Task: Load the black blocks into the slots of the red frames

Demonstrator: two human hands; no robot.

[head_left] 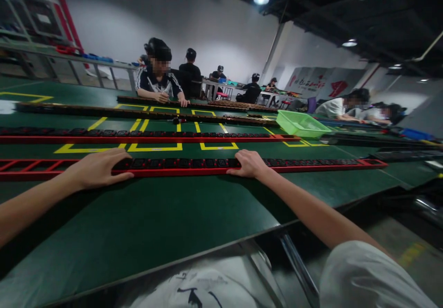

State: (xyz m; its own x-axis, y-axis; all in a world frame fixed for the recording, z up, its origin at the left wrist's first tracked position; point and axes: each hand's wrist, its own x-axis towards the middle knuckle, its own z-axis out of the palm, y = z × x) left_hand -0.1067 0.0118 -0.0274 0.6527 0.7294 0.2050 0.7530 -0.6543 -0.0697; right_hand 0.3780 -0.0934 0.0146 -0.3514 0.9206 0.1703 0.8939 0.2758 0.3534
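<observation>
"Fingers: what are they on?"

"Both hands bend over the near tray (187, 172), thumb at its near edge, holding it: left hand (97, 166) between 10 and 11 o'clock, right hand (251, 164) between 12 and 1."

"Where does the tray lie?"

"Flat on the green worktop (166, 215), running from 10 o'clock to 2."

"How full?"

"Black pieces (182, 163) fill the row between the hands and on toward 2 o'clock. Around 10, past the left hand, the slots (44, 165) are bare, so I'd judge it part filled, with that stretch left. Under the palms, I can't tell."

"And beyond?"

"A second tray (148, 140), from 10 o'clock to 1, looks filled along most of its length. Farther off are dark strips (138, 113) at 11, a green basket (304, 125) at 1 and a co-worker (157, 86) seated at 11."
</observation>
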